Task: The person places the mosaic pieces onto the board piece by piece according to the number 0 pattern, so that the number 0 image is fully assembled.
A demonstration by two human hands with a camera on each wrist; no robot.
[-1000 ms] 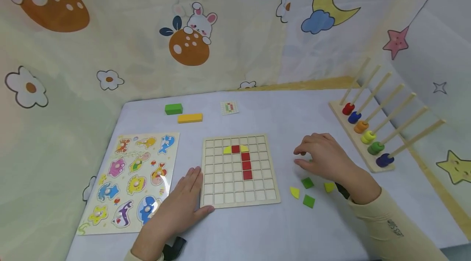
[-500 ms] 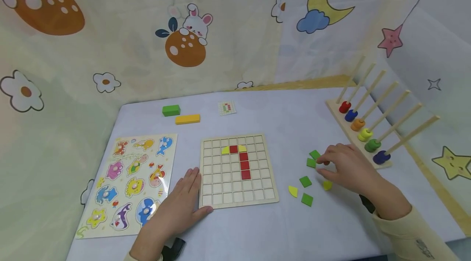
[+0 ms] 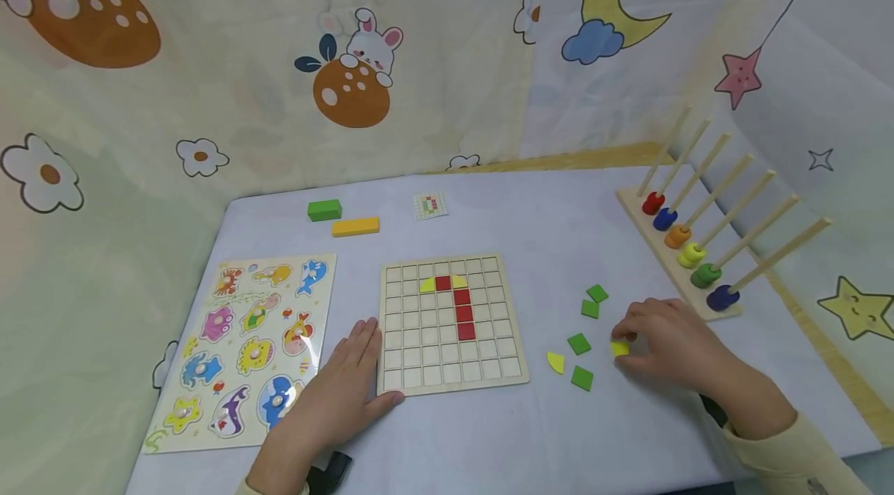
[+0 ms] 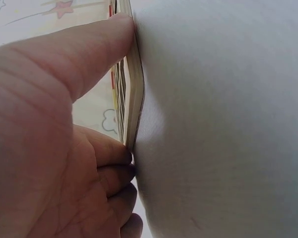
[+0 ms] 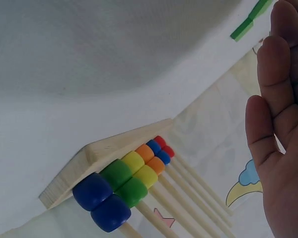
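My left hand [image 3: 342, 375] lies flat at the near left corner of a wooden grid board [image 3: 412, 359], fingers straight along its side. In the left wrist view the thumb touches the board's edge [image 4: 135, 74]. Several red squares [image 3: 465, 313] and two yellow pieces [image 3: 458, 281] sit in the grid. My right hand [image 3: 670, 344] pinches a small yellow tile [image 3: 619, 348] between thumb and fingertips, right at the table. To its left lie several green square tiles [image 3: 582, 378] and a yellow quarter-round tile [image 3: 556, 362]. The right wrist view hides the pinching fingertips.
A bead rack with upright pegs [image 3: 663, 247] stands beyond the right hand. An animal puzzle board [image 3: 268, 402] lies at left, partly under the left forearm. Farther back are a green block [image 3: 324, 209], a yellow block [image 3: 355, 226] and a small pattern card [image 3: 430, 205].
My right hand has moved right and nearer the table's front, from above the green tiles to the yellow tile, which it now pinches. My left hand stays at the board.
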